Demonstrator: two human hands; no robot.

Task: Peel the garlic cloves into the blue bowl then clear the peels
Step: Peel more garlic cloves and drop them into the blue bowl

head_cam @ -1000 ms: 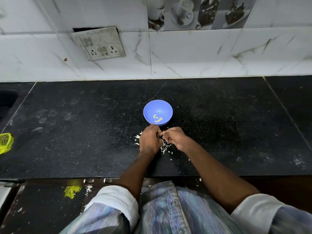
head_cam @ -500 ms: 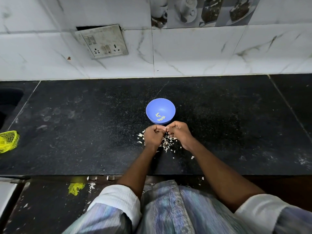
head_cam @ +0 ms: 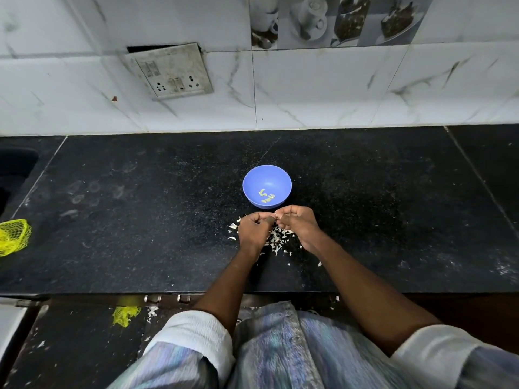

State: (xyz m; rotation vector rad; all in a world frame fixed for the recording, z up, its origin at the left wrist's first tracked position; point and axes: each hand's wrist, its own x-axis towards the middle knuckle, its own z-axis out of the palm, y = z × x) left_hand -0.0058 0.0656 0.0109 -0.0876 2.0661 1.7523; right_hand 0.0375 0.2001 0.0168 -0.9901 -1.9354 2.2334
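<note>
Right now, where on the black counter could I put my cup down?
Bare patches: between the yellow net and the blue bowl, or right of the bowl. It's crowded just below the bowl, where both hands work over the garlic peels.

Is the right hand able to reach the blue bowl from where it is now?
Probably yes. The right hand is just in front of the blue bowl, and nothing stands between them. Its fingers pinch something small together with the left hand; what it is, I cannot tell.
</note>
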